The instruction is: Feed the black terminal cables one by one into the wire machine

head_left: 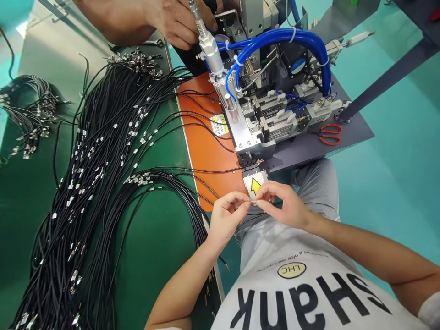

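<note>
Close to my lap, my left hand [228, 215] pinches a black cable near its stripped end. Small coloured wires [253, 202] show between my two hands. The thumb and index finger of my right hand [285, 201] close on the tips of these wires; the exact tips are hidden by the fingers. Just beyond my fingertips sits a metal block with a yellow arrow label [255, 184]. Another black cable [220, 171] lies across the orange plate [215, 183], its coloured wire ends at the machine's edge.
A machine with a pneumatic cylinder [215, 59] and blue hoses [275, 39] stands ahead. Red-handled scissors [330, 134] lie on its grey base. Large bundles of black cables [99, 119] cover the green table [151, 256] at left. Another person's hand [175, 20] reaches in at the top.
</note>
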`<state>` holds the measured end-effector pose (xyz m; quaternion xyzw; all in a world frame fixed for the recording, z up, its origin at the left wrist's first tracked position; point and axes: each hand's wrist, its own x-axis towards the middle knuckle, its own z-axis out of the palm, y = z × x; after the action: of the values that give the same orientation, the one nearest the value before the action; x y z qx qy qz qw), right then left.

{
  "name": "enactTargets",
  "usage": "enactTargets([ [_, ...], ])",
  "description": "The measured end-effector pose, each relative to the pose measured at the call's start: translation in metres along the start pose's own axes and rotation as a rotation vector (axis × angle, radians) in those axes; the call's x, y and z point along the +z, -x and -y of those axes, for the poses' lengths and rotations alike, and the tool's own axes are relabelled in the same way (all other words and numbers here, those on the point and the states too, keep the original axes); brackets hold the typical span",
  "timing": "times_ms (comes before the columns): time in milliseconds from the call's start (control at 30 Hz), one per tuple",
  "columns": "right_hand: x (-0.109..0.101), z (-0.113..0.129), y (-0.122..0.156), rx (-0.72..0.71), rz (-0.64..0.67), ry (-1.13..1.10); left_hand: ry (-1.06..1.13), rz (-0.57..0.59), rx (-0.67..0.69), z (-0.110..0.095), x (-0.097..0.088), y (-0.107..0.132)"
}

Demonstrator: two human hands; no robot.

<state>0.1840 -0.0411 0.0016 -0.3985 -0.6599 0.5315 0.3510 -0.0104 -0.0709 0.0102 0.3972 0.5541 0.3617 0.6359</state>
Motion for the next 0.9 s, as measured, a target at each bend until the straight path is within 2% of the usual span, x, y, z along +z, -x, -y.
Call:
enactTargets([
  [267, 0.026, 0.002, 0.007, 0.156, -0.054, -0.099, 0.114, -0.056, 0.088, 0.007, 0.002, -0.001],
  [467, 0.022, 0.002, 0.006, 0.234, -0.074, -0.103, 0.087, -0.086, 0.054, 0.008, 0.002, 0.002],
  [567, 0.019, 0.003, 0.004, 0.194, -0.057, -0.063, 0.075, -0.079, 0.069, 0.006, 0.003, 0.002],
  [733, 0.016, 0.01, 0.001, 0.015, -0.04, 0.154, -0.015, -0.046, 0.074, 0.001, 0.004, 0.004],
  [800, 0.015, 0.01, 0.0, 0.106, -0.018, 0.071, 0.01, -0.058, 0.068, 0.003, 0.003, 0.004],
  [900, 0.016, 0.006, 0.0, 0.354, 0.028, -0.195, 0.074, -0.07, 0.06, 0.006, 0.002, 0.004],
])
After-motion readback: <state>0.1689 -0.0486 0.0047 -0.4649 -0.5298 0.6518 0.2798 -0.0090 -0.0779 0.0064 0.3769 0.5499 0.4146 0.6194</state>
